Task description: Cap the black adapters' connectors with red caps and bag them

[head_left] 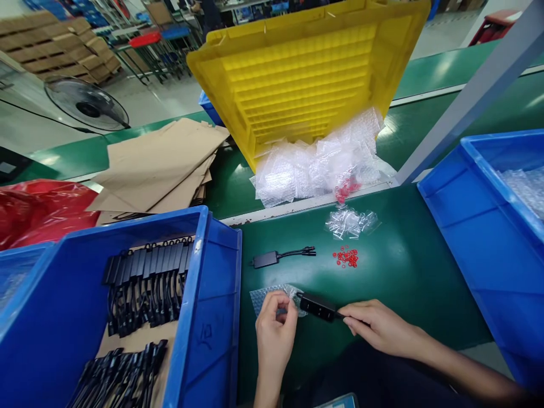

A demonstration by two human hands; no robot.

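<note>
- We worked at a smooth green bench [408, 272] with a pale strip along its far edge.
- Our right hand [378, 326], near the front edge, gripped the cable of a black, box-shaped plastic module [317, 307] between thumb and fingers. The module lay at a slant between our two hands, slotted face visible.
- Our left hand [274, 326] was positioned at the module's left end, with fingers curled and the tips of thumb and forefinger close together. We could not tell whether they pinched anything.
- A clear bubble-wrap bag [260, 297] lay beneath the left fingers, partly hidden by them, toward the bench's left edge.
- Behind that bag we had a second black module with a forked cable [266, 259], its cable ends directed to the right.
- Right of the forked cable, we had a scatter of small red rings [348, 258]. Behind the rings, near the far edge, lay a heap of small transparent bags [346, 222].
- At the left edge stood a blue plastic bin [212, 317] containing two groups of black cabled modules [147, 263] on brown board.
- At the right edge stood another blue plastic bin [459, 209].
- Beyond the far edge, a yellow ribbed plastic crate [306, 28] stood tilted, with piled bubble-wrap bags [289, 173] at its lower side.
</note>
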